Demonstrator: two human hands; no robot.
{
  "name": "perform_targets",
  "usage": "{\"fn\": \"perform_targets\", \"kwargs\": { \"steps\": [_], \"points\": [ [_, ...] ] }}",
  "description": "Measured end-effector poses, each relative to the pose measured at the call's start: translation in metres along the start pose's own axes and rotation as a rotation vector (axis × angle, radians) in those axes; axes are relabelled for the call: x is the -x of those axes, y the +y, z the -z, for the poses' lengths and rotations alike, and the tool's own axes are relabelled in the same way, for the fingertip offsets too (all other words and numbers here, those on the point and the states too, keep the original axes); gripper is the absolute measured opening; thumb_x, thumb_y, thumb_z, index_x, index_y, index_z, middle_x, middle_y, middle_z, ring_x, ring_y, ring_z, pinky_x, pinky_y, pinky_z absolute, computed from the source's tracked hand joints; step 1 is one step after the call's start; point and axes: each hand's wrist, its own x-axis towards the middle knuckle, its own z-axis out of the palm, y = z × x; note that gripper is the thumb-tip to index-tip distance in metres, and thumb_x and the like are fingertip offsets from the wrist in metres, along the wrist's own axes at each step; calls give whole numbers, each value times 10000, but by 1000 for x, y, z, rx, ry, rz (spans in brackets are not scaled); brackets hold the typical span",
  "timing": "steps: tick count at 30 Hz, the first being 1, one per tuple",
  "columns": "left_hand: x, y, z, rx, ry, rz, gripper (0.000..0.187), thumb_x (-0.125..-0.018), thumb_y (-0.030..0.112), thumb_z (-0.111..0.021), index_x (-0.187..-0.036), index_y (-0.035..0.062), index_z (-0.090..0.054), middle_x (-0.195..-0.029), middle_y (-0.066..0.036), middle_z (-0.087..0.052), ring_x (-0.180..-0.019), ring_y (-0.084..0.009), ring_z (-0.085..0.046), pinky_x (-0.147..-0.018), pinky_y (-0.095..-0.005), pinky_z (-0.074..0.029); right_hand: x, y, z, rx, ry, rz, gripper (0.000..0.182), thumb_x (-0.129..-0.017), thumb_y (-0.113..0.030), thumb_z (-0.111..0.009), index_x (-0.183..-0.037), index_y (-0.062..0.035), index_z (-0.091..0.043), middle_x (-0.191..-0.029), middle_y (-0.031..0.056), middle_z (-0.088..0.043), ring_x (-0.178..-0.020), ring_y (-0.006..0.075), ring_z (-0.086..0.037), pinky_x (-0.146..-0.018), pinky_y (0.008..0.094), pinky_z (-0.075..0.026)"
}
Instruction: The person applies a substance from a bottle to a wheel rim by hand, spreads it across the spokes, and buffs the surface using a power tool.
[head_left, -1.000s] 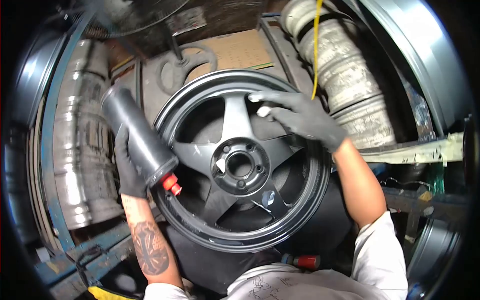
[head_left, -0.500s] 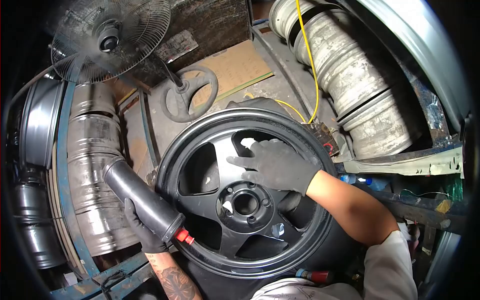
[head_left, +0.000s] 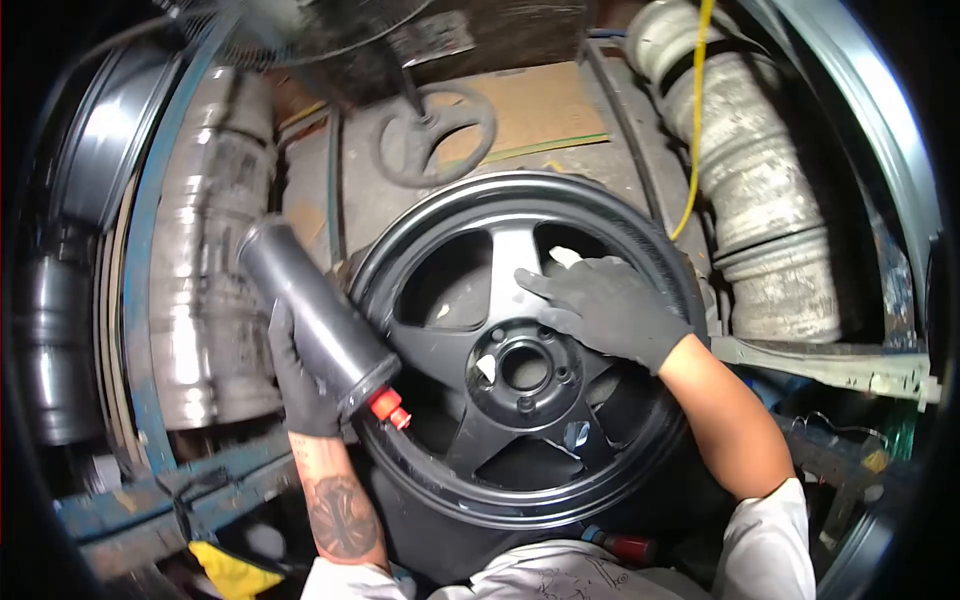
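Note:
My left hand, in a dark glove, is wrapped round a black bottle with a red nozzle. The bottle is tilted, its nozzle pointing down over the left rim of a black five-spoke car wheel. My right hand, gloved too, lies palm down over the upper right of the wheel with its fingers stretched out and apart. Its fingertips are at the bare silvery part of the upper spoke. A small white piece shows at one fingertip. Whitish flecks mark the wheel's hub.
Stacked metal wheels line the left side, and worn pale ones the right. A steering wheel, cardboard and a fan are beyond. A yellow cord hangs at right; a yellow cloth lies lower left.
The view has shifted, so the surroundings sit higher and the fan is partly cut off. My right hand's fingers have drawn closer together over the upper spoke. The bottle stays in my left hand.

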Motion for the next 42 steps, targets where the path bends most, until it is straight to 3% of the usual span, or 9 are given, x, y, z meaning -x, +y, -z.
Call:
{"fn": "perform_targets", "kwargs": {
  "steps": [2, 6, 9, 23, 30, 32, 34, 35, 42],
  "points": [
    [-1, 7, 3, 22, 9, -2, 588, -1035, 511, -553, -1286, -19, -583, -1123, -175, -705, -994, -280, -724, -917, -418, -613, 3, -4, -20, 95, 248, 283, 495, -1035, -508, -524, -1463, -273, -605, -1212, 186, -664, -1115, 376, -649, -980, 498, -491],
    [-14, 16, 16, 156, -61, 78, 588, -1027, 509, -582, -1255, -33, -601, -1058, -196, -716, -913, -294, -744, -870, -420, -636, 12, -7, 20, -337, -190, 33, 512, -1047, -465, -548, -1486, -206, -586, -1334, 211, -655, -1246, 372, -617, -1083, 447, -455],
    [-15, 16, 18, 115, -30, 73, 581, -961, 503, -689, -1212, -13, -594, -1004, -154, -704, -827, -257, -735, -778, -395, -646, 7, 11, 25, -429, 83, 110, 584, -1046, -422, -589, -1509, -70, -540, -1397, 221, -635, -1283, 339, -608, -1117, 412, -431],
    [-33, 15, 30, 58, -13, -9, 546, -997, 462, -670, -1288, 9, -576, -1088, -141, -700, -887, -231, -739, -813, -386, -646, 13, -17, 24, -452, 205, -45, 490, -1008, -111, -628, -1486, -23, -559, -1380, 150, -671, -1327, 202, -577, -1140, 340, -411],
    [-67, 3, 47, 139, -117, 42, 481, -992, 442, -696, -1245, 38, -632, -1094, -111, -700, -938, -188, -714, -881, -380, -630, 66, 5, 24, -381, 330, -217, 448, -1016, -205, -628, -1450, -98, -599, -1336, 232, -678, -1239, 326, -663, -1044, 371, -487],
    [-66, 11, 46, 143, -170, 142, 472, -1025, 388, -656, -1360, 64, -586, -1188, -119, -676, -1038, -217, -693, -955, -402, -608, 89, 7, 23, -373, 260, -266, 509, -1016, -274, -599, -1497, -116, -548, -1329, 260, -665, -1218, 407, -656, -1042, 423, -494],
    [-73, -2, 71, -240, -235, -248, 470, -1063, 293, -588, -1503, 158, -487, -1355, -126, -601, -1117, -260, -665, -994, -414, -594, 108, 5, 22, -210, 98, -453, 597, -1007, -331, -561, -1558, -127, -459, -1292, 297, -662, -1188, 466, -643, -1031, 491, -490],
    [-72, 0, 70, -213, -181, -210, 478, -1075, 349, -555, -1492, 126, -482, -1330, -146, -610, -1127, -278, -663, -1006, -429, -588, 114, 15, 16, -154, 48, -417, 671, -990, -363, -523, -1599, -121, -377, -1229, 328, -671, -1139, 495, -648, -1014, 534, -485],
    [-78, 9, 63, -179, -123, -81, 595, -1037, 468, -595, -1405, 8, -507, -1306, -173, -626, -1145, -280, -653, -1037, -411, -557, 131, 14, 13, -230, -1, -321, 685, -952, -296, -513, -1567, -18, -392, -994, 309, -716, -945, 466, -698, -903, 541, -528]
  ]
}}
